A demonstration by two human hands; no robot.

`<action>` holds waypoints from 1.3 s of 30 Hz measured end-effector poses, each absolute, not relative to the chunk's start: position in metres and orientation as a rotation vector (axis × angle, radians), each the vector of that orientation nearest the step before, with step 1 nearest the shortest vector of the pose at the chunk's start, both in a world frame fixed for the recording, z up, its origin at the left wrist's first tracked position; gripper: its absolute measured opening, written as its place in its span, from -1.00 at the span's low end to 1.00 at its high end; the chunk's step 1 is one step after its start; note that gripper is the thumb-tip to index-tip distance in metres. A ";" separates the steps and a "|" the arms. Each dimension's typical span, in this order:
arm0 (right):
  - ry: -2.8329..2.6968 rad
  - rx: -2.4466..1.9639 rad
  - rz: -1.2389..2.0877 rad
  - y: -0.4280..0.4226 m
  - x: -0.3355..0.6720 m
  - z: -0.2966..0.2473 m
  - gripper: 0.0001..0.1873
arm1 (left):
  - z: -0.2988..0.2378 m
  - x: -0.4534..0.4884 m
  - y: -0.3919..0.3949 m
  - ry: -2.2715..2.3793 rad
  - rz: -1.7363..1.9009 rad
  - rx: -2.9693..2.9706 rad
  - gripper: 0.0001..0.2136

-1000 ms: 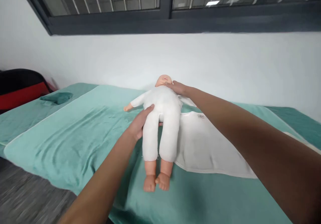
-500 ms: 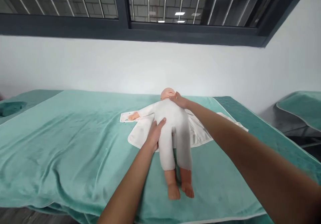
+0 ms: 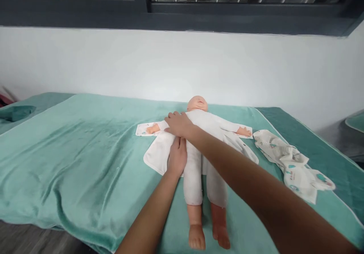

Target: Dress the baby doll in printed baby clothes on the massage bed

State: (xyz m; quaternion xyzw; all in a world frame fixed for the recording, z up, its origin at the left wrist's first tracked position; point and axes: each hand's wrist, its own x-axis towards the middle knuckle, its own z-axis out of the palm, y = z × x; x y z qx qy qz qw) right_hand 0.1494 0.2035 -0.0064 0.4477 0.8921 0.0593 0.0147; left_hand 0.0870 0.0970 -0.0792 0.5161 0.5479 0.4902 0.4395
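A baby doll (image 3: pixel 196 163) in a white bodysuit lies face up, its feet towards me and its arms spread. Beneath it a white baby shirt (image 3: pixel 155 155) is laid out open, with its printed sleeve ends under the doll's hands. My left hand (image 3: pixel 178 157) is closed beside the doll's waist, at the shirt; what its fingers pinch is hidden. Across the doll's chest reaches my right hand (image 3: pixel 179 124), fingers stretched out over the upper arm on the left side of the view.
A crumpled white printed baby garment (image 3: pixel 292 163) lies to the right. Everything rests on a wrinkled green blanket (image 3: pixel 85 163) over a bed or table against a white wall (image 3: pixel 113 64). A dark-framed window (image 3: pixel 176 16) is above.
My right hand has moved from the doll's head and shoulder down and left across its chest. My left hand has closed at its side. The view has tilted down.
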 end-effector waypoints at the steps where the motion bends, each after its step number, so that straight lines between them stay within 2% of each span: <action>1: 2.763 1.381 0.175 0.204 0.139 -0.013 -0.59 | -0.081 0.087 0.097 1.367 1.256 1.345 -0.60; 6: 2.751 1.424 0.140 0.210 0.125 -0.021 -0.65 | -0.087 0.085 0.104 1.556 1.195 1.603 -0.62; 11: 2.791 1.542 0.146 0.209 0.152 -0.003 -0.60 | -0.084 0.076 0.122 1.908 0.924 2.226 -0.70; 14: 2.832 1.618 0.141 0.204 0.170 0.000 -0.60 | -0.085 0.064 0.139 2.144 0.805 2.179 -0.77; 17: 2.854 1.581 0.172 0.199 0.181 -0.003 -0.59 | -0.090 0.047 0.156 2.064 0.997 1.899 -0.82; 20: 2.877 1.535 0.199 0.197 0.183 -0.007 -0.47 | -0.095 0.030 0.168 1.897 1.276 1.569 -0.83; 26: 2.829 1.483 0.217 0.196 0.178 -0.009 -0.28 | -0.104 0.015 0.176 1.659 1.580 1.204 -0.90; 35: 2.807 1.504 0.206 0.197 0.175 -0.015 -0.35 | -0.113 0.013 0.183 1.596 1.790 1.020 -0.95; 39: 2.791 1.510 0.259 0.194 0.173 -0.017 -0.38 | -0.111 0.015 0.181 1.607 1.833 1.007 -0.90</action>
